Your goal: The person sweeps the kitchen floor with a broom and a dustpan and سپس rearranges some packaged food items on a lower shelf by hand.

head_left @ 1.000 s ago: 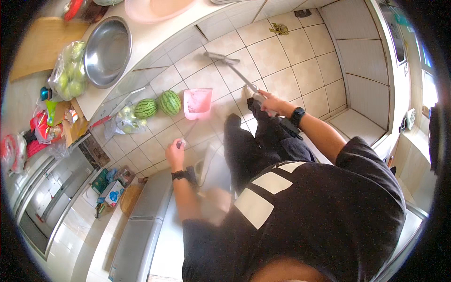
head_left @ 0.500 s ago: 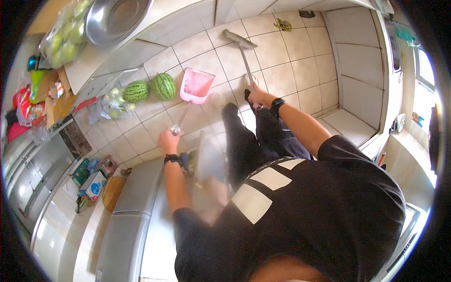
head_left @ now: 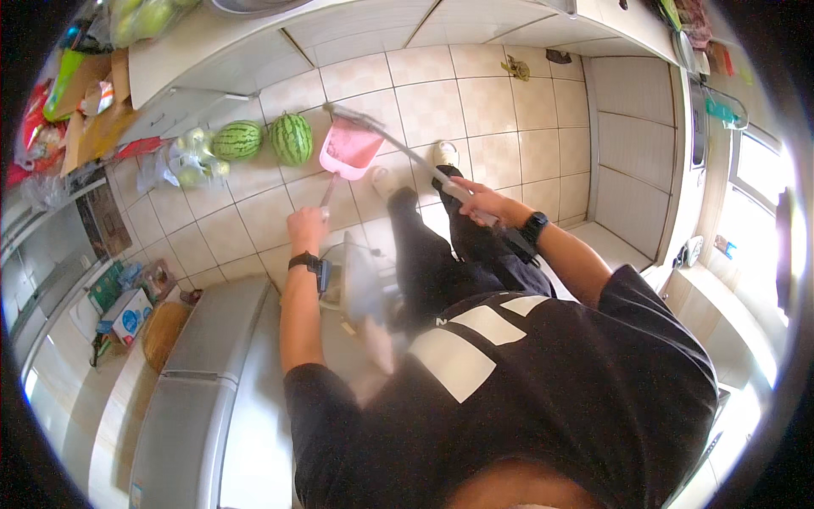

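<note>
My left hand (head_left: 308, 229) is closed around the handle of a pink dustpan (head_left: 348, 149), whose pan rests on the tiled floor with its mouth facing away from me. Wrapped round the pole of a broom (head_left: 405, 151) is my right hand (head_left: 486, 202). The pole slants from that hand to the far left. The broom's head lies along the far lip of the dustpan, partly blurred. Just left of the pan sits one watermelon (head_left: 292, 139), with another watermelon (head_left: 237, 140) beside it.
Beside the melons lies a clear bag of pale green round produce (head_left: 197, 159). A grey refrigerator (head_left: 191, 373) stands at lower left. White cabinets (head_left: 356, 36) line the far side. Dark scraps (head_left: 515, 68) lie on the floor at far right. My shoe (head_left: 445, 153) is near the broom pole.
The broom's head has swung left, from the open floor to the dustpan's far lip. My right hand has shifted slightly right and down. The dustpan stays at about the same place.
</note>
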Available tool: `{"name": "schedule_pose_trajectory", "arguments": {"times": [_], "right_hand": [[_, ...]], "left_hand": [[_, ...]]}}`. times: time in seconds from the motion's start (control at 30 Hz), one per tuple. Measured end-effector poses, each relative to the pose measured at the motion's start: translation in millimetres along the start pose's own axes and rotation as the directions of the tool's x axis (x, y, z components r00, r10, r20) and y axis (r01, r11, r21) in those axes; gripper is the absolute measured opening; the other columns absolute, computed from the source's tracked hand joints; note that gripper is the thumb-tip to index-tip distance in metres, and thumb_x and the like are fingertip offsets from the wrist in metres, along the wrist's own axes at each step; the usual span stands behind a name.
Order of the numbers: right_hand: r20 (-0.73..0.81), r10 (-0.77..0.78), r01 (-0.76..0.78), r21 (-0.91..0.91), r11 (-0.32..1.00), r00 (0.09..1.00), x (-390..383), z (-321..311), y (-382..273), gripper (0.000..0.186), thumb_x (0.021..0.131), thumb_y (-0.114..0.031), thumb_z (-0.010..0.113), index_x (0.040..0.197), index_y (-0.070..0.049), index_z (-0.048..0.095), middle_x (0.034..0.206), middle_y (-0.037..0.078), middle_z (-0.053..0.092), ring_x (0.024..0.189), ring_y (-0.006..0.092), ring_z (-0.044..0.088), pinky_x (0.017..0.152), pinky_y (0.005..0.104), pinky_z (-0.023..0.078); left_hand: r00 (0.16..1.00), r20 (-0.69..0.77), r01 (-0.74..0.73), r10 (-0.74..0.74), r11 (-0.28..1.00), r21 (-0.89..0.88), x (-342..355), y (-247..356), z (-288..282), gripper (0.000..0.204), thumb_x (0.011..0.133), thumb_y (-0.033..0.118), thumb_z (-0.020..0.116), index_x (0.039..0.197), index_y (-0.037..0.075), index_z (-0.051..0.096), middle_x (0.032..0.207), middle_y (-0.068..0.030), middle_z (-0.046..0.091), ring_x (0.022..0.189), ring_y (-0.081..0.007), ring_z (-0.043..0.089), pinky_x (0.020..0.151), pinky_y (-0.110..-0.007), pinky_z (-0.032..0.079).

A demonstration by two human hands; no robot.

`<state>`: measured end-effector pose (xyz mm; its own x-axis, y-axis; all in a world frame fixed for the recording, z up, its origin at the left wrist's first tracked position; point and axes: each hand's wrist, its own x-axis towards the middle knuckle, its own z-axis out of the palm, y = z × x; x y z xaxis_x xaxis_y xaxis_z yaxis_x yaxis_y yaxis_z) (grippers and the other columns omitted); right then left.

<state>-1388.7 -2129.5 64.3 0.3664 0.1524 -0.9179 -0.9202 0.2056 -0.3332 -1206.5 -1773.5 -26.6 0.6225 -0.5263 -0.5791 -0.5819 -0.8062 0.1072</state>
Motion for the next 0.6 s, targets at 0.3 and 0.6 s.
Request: {"name": "schedule_pose_trajectory", "arguments": {"times": [0.3, 0.6], "right_hand": [[-0.248, -0.064, 0.067, 0.001, 0.998, 0.967, 26, -14, -29, 0.082, 0.079, 0.004, 0.051, 0.146, -0.021, 0.013, 0.068, 0.005, 0.049, 0.047, 0.012, 0.047, 0.038, 0.0252, 0.039], [0.19, -0.094, 0.087, 0.041, 0.995, 0.977, 85, 34, 55, 0.086, 0.076, 0.006, 0.053, 0.145, -0.021, 0.01, 0.073, 0.005, 0.048, 0.044, 0.0114, 0.044, 0.036, 0.026, 0.04]], "left_hand": [[0.997, -0.038, -0.069, 0.071, 0.996, 0.051, -12, -33, 13, 0.012, 0.073, 0.027, 0.065, 0.077, 0.017, 0.069, 0.074, -0.011, 0.065, 0.071, -0.0285, 0.064, 0.065, -0.04, 0.05], [1.0, 0.021, 0.01, -0.012, 0.996, 0.093, -13, -20, 27, 0.015, 0.074, 0.028, 0.064, 0.078, 0.015, 0.07, 0.073, -0.0128, 0.064, 0.07, -0.0309, 0.064, 0.065, -0.042, 0.05]]}}
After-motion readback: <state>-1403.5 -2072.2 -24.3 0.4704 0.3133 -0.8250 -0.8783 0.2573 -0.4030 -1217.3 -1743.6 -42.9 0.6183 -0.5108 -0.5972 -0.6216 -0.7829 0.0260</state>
